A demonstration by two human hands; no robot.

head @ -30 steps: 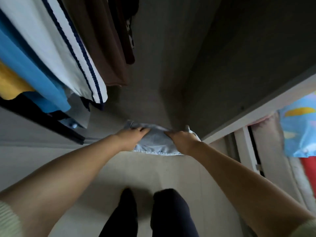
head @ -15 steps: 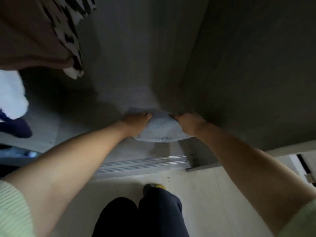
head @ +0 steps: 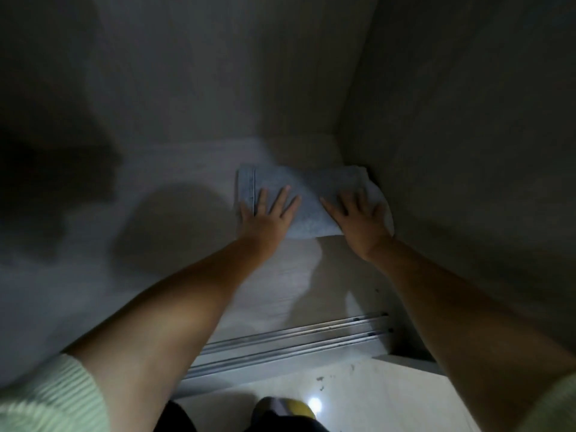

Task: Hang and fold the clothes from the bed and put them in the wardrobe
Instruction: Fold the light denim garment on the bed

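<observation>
Two hands lie flat on a folded pale-blue garment (head: 307, 194) that sits on the wardrobe floor (head: 193, 169), tucked into the corner by the side wall (head: 467, 135). The left hand (head: 268, 213) has its fingers spread straight over the near left part of the cloth, beside a stitched hem; the right hand (head: 358, 216) lies spread on the near right part, close to the wall. Neither hand grips anything; both simply press down with open palms. The step in hand looks like the setting down and smoothing of this folded piece in its place. Behind the wrists, toward the person, run the metal door tracks (head: 290, 341), then the pale room floor (head: 358, 397). By my judgement, the next move calls for lifting both palms straight off so the fold keeps its shape, then turning back for the next piece from the bed, which is out of view here.
</observation>
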